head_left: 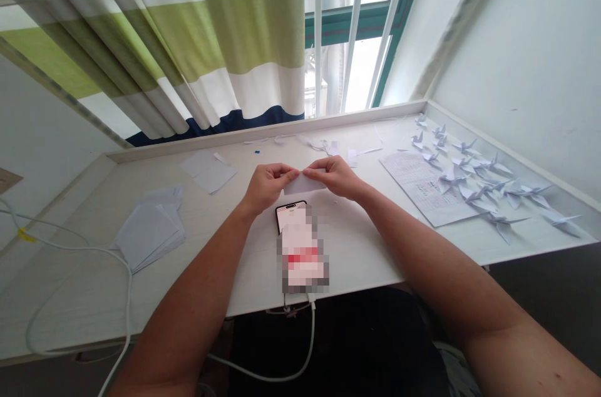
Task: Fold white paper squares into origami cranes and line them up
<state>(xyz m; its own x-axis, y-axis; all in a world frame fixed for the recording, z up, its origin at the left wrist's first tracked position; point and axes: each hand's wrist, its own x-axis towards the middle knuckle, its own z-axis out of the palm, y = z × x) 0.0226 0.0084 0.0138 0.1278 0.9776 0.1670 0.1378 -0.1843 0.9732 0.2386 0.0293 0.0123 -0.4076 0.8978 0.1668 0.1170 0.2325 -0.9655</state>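
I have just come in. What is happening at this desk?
A person's left hand and right hand pinch a small white paper over the desk. A phone lies between the forearms. Folded paper cranes are gathered at the right, some on a written sheet; a paper stack lies at the left.

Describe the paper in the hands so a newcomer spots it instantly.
On the white desk, look just beyond the smartphone. There, the left hand and right hand pinch a small white paper; unlike the loose sheets at left and paper cranes at right, it alone is held.
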